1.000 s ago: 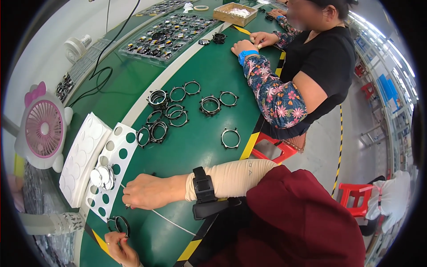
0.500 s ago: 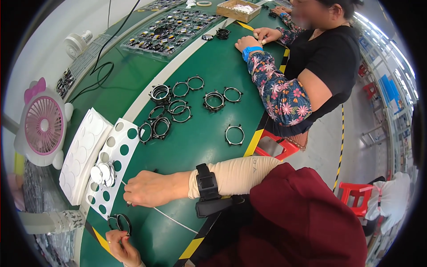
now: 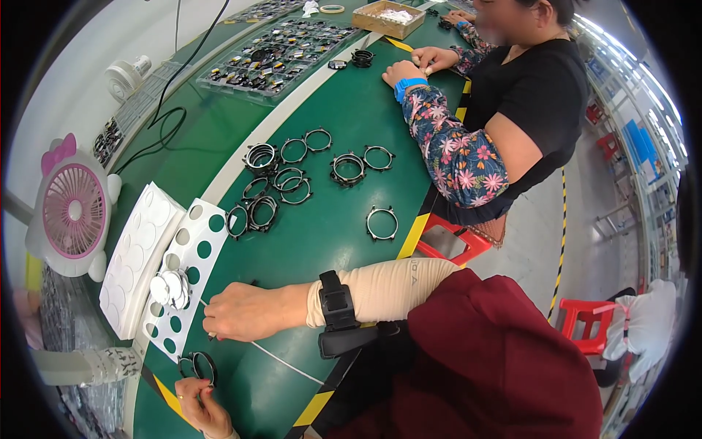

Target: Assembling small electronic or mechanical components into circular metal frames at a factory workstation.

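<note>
At the table's near left, my left hand (image 3: 203,406) pinches the lower edge of a dark round watch case frame (image 3: 212,366). Another ring shape, partly overlapped, shows at its left side. My right hand (image 3: 248,311) is closed just above and right of it, fingers curled down over the green table. A small dark tip pokes out beneath those fingers; what they grip is mostly hidden. Under this hand passes a thin white line (image 3: 289,364), a cord or stick. Beside its fingertips lies a white sheet with round holes (image 3: 191,238), bearing a pile of white discs (image 3: 172,287).
Several watch case frames (image 3: 263,212) lie mid-table. A stack of white disc sheets (image 3: 135,256) and a pink-white fan (image 3: 73,208) stand left. Farther off are a clear parts tray (image 3: 274,62) and a cardboard box (image 3: 387,18). A co-worker's floral sleeve (image 3: 453,146) reaches over the right edge.
The view has shifted very slightly. Both my hands keep their places and holds, and the things on the table have not moved.
</note>
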The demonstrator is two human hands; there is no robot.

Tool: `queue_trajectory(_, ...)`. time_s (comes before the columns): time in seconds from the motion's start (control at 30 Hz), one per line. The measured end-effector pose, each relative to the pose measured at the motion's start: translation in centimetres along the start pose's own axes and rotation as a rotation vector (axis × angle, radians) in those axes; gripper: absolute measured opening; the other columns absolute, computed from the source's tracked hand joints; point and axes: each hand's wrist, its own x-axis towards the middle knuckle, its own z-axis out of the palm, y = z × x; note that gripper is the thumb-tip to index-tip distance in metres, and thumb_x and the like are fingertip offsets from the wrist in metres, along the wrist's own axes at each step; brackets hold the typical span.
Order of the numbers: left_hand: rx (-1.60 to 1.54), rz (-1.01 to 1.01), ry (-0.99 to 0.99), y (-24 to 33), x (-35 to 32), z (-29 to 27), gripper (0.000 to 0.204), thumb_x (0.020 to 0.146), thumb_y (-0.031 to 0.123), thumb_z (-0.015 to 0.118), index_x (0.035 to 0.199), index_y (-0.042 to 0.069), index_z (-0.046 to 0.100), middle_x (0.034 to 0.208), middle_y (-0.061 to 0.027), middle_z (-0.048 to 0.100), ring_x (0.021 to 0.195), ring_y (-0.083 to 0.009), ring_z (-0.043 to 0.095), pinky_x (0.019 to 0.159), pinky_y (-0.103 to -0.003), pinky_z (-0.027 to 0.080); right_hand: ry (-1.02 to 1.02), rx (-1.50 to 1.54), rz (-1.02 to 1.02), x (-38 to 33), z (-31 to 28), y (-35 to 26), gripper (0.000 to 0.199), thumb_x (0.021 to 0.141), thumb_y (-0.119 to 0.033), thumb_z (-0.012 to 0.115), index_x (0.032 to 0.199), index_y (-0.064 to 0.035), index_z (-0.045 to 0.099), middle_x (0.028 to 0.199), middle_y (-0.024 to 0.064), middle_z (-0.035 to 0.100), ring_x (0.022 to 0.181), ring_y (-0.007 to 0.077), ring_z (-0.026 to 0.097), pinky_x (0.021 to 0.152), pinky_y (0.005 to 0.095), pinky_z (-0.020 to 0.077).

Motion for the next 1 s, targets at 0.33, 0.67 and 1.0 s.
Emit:
queue_trajectory(0.33, 0.017, -0.016, -0.002, 1.3, 0.4, -0.8, 0.004, 0.089, -0.003, 0.049, 0.089, -0.002, 0.053, 0.085, -0.0103, 0.046, 0.077, -0.0207, 0.046, 0.069, -0.029, 0.038, 0.002, 0.018, 0.003, 0.4, -0.8, -0.9, 0.016, 0.082, -0.018, 0.068, 0.077, -0.0035, 0.063, 0.072, 0.0112, 0.062, 0.071, 0.0305, 0.064, 0.061, 0.0421, 0.0497)
queue_trajectory(0.67, 0.007, 0.007, -0.012, 0.2, -0.1, 0.0, 0.007, 0.087, -0.006, 0.048, 0.089, -0.002, 0.053, 0.084, -0.0101, 0.046, 0.077, -0.0206, 0.046, 0.069, -0.028, 0.038, 0.010, 0.009, -0.002, -0.3, 0.2, -0.2, 0.016, 0.082, -0.019, 0.068, 0.078, -0.0042, 0.062, 0.073, 0.0100, 0.061, 0.072, 0.0291, 0.063, 0.061, 0.0410, 0.0500)
queue_trajectory(1.0, -0.001, -0.016, 0.058, -1.3, 0.0, 1.7, 0.013, 0.077, -0.010, 0.050, 0.085, -0.001, 0.056, 0.079, -0.0122, 0.051, 0.072, -0.0248, 0.049, 0.065, -0.033, 0.041, 0.000, 0.006, 0.026, -0.3, 1.5, 1.2, 0.015, 0.080, -0.018, 0.069, 0.077, -0.0040, 0.065, 0.075, 0.0127, 0.064, 0.073, 0.0323, 0.065, 0.062, 0.0432, 0.0505)
